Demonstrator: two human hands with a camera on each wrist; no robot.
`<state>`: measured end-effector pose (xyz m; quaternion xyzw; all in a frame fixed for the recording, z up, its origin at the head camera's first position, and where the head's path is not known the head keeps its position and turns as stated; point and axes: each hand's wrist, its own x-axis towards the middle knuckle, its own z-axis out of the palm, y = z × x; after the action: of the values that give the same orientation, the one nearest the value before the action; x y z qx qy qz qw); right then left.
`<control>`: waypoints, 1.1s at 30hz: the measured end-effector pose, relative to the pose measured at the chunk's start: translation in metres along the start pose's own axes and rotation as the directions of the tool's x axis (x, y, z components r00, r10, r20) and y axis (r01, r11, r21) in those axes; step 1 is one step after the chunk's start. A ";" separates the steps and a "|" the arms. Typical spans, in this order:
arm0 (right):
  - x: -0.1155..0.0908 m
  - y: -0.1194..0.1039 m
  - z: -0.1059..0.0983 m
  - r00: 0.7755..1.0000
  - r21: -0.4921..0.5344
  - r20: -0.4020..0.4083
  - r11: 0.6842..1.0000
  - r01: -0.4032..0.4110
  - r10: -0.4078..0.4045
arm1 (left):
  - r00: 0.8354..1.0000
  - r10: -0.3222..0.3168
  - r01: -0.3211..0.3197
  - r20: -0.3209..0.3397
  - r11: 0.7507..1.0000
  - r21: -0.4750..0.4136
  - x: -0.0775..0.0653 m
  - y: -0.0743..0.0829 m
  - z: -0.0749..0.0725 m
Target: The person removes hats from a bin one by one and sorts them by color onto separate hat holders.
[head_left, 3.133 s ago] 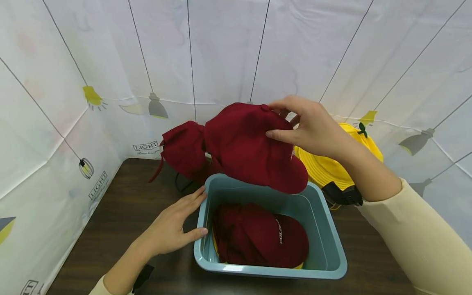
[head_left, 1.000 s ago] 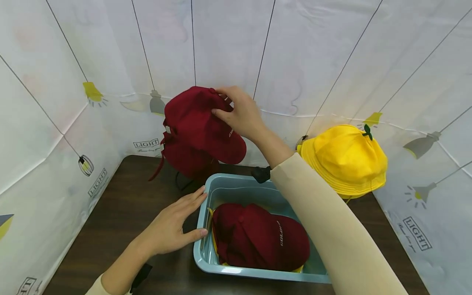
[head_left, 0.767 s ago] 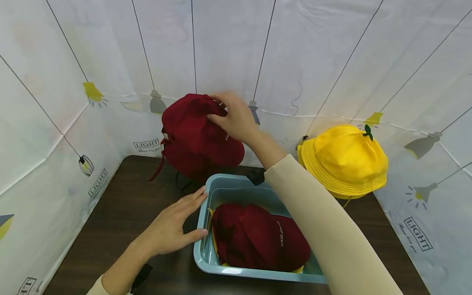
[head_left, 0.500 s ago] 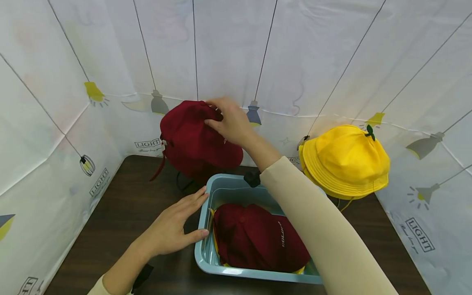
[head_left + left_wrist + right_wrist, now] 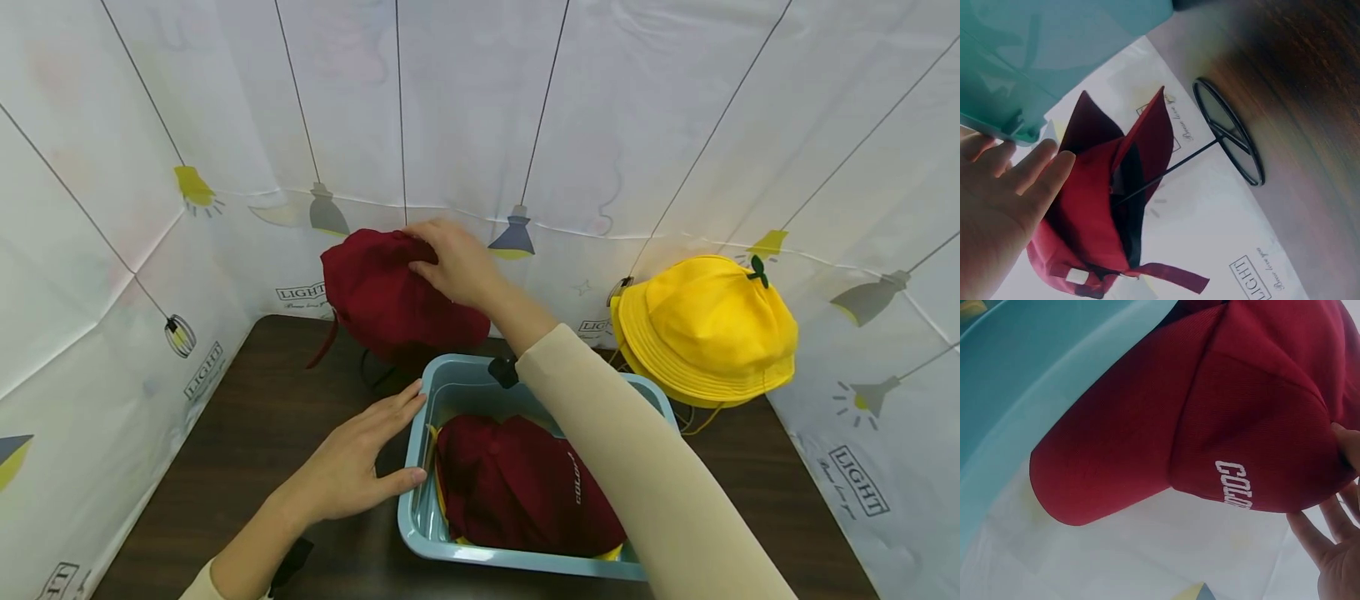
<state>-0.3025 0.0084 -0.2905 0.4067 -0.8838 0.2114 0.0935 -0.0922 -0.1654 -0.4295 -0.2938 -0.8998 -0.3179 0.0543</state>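
Observation:
My right hand [image 5: 450, 262] pinches the crown of a dark red baseball cap [image 5: 390, 287] between thumb and fingers, at the back left of the table. In the right wrist view its brim and white lettering [image 5: 1234, 485] show. Two red brims, one over the other, appear in the left wrist view; the lower cap [image 5: 1155, 134] sits on a black wire stand [image 5: 1219, 132] with a round base. My left hand [image 5: 348, 462] touches the left rim of a blue plastic bin [image 5: 525, 562] with spread fingers. Inside the bin lies another red cap [image 5: 517, 487].
A yellow bucket hat [image 5: 708, 329] with a green sprout sits raised at the back right, its cord hanging down. Yellow material peeks from under the cap in the bin. A printed cloth wall [image 5: 600, 125] closes off the back and sides of the dark wooden table [image 5: 225, 467].
My right hand has carried the red cap from above the bin leftward, then lowered it over the other cap on the stand. My left hand has stayed at the bin's rim.

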 end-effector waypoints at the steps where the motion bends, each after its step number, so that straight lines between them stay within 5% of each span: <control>1: 0.000 0.000 0.001 1.000 -0.002 0.002 1.000 -0.002 0.002 | 1.000 -0.002 0.002 0.001 1.000 0.000 0.000 0.001 0.000; 9: 0.002 0.001 0.005 0.999 -0.005 0.031 0.999 -0.043 0.043 | 1.000 -0.006 0.006 0.004 1.000 -0.009 0.001 0.001 0.000; 20: 0.001 0.001 0.010 0.977 -0.067 0.198 0.996 -0.067 0.079 | 1.000 -0.015 0.015 0.007 1.000 -0.019 0.000 0.001 0.001; 33: -0.003 0.002 0.007 0.973 -0.048 0.213 0.996 -0.078 0.086 | 1.000 -0.004 0.004 -0.001 1.000 -0.020 0.000 0.000 0.001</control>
<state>-0.3020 0.0080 -0.2984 0.3884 -0.9088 0.1526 -0.0033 -0.0919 -0.1646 -0.4303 -0.2921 -0.8972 -0.3272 0.0513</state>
